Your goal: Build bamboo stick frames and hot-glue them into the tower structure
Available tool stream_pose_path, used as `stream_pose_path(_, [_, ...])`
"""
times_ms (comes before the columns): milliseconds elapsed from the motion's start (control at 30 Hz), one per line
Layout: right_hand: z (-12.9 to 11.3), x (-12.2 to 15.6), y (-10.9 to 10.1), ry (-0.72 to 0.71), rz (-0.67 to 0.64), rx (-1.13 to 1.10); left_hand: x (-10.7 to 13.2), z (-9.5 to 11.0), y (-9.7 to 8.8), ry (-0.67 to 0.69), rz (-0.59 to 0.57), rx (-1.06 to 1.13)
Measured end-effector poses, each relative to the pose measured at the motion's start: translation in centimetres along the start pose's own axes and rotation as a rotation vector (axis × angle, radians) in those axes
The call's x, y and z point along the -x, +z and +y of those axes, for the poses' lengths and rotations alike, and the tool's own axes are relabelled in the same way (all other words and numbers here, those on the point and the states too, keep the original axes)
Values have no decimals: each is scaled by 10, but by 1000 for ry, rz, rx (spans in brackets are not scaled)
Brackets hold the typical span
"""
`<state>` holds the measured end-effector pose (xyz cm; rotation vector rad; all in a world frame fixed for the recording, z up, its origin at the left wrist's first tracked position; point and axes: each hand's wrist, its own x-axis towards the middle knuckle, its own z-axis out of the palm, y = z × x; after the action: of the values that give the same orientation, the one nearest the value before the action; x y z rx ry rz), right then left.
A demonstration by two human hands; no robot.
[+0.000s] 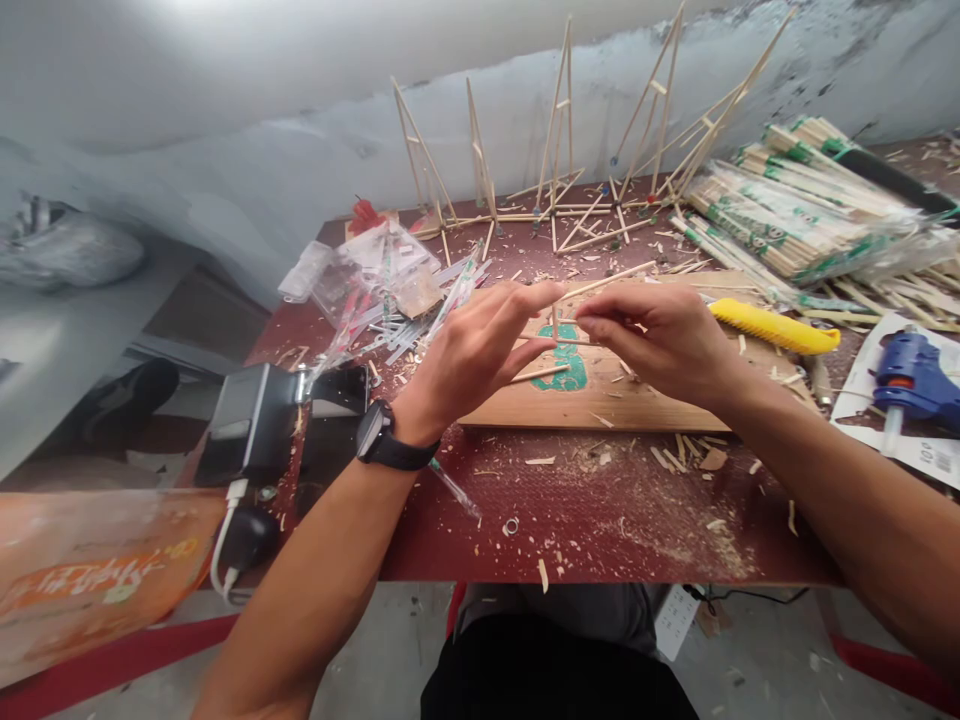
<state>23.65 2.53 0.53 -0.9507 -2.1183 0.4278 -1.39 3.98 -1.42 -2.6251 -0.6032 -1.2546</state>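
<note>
Over a wooden board [645, 395] with a green print, my two hands meet and pinch thin bamboo sticks [574, 342]. My left hand [472, 352], a black watch on its wrist, has its fingers closed on the sticks from the left. From the right, my right hand [660, 335] pinches them with fingertips pressed together. One stick points up and to the right past my fingers, and other short ones cross below them.
A yellow knife [776, 328] and a blue glue gun [915, 378] lie at the right. Bundles of wrapped sticks [795, 215] sit far right. Glued stick frames [570, 190] stand along the wall. Plastic wrappers [375, 275], a black device [251, 420] and wood shavings cover the red table [600, 520].
</note>
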Motion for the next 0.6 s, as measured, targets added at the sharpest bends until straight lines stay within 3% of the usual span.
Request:
stream_pose_path(367, [-1,-1,0,13,10,-12,-2,1,0,20,13,2])
stream_pose_path(600, [2,0,4,-49,15,8,-2,2,0,16,30,6])
